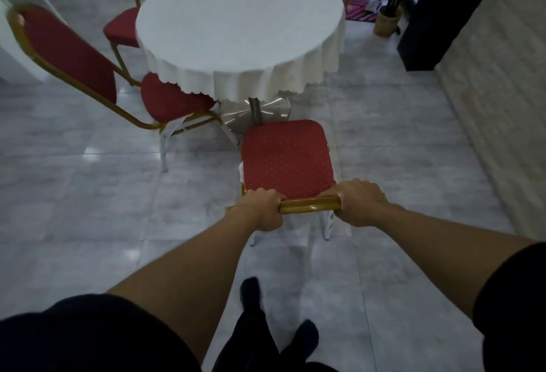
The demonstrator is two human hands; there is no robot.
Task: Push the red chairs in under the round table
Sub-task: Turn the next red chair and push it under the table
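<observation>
Here, in the head view, the near red chair point(286, 159) was seen from behind and above, just below the middle of the frame. Its gold top rail point(308, 204) was gripped at both ends. The left hand point(261, 208) was closed around the rail's left end, its fingers curled over the front. The right hand point(362, 203) was wrapped around the right end in the same way, with the thumb laid along the rail. Both bare forearms were stretched out from dark sleeves at the lower corners.

The dotted red seat of this chair was pointed toward the round table point(239, 31), which was draped in a white tablecloth point(298, 76) with a scalloped hem and filled the upper middle of the frame. The seat's front edge was placed near the table's shiny metal base point(260, 111), and the whole seat was still shown clear of the cloth's hem.

A second red chair point(177, 99) was set at the left of the frame, with its seat partly tucked under the cloth. A third red chair point(124, 26) was placed at the upper left, beside the table's far rim. A potted plant point(388, 18) was stood at the upper right, on the grey tiled floor point(88, 194). Dark-clad feet were visible at the bottom centre.
</observation>
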